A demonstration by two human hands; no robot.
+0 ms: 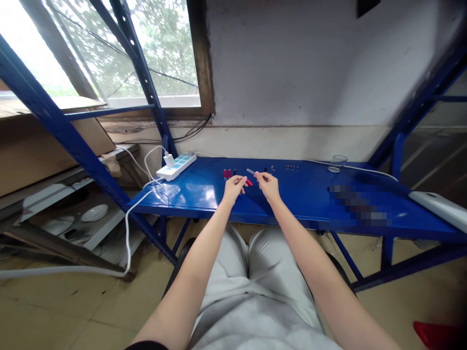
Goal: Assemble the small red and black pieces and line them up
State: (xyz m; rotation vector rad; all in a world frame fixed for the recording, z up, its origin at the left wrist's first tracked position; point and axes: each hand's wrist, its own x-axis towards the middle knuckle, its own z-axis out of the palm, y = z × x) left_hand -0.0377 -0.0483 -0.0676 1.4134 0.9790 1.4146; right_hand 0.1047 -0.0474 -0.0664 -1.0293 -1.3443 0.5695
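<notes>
Now the left hand pinches a red cylinder — the right hand, a tube jutting left.

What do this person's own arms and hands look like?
The left hand and right hand are ungloved, with no watch or bracelet visible. The left arm shows a black edge, apparently a sleeve, at the frame's bottom; the right arm shows no sleeve.

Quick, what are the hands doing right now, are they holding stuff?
Left hand: closed, holding a small red cylindrical piece.
Right hand: closed, holding a slim, pale, translucent stick-like piece.
</notes>
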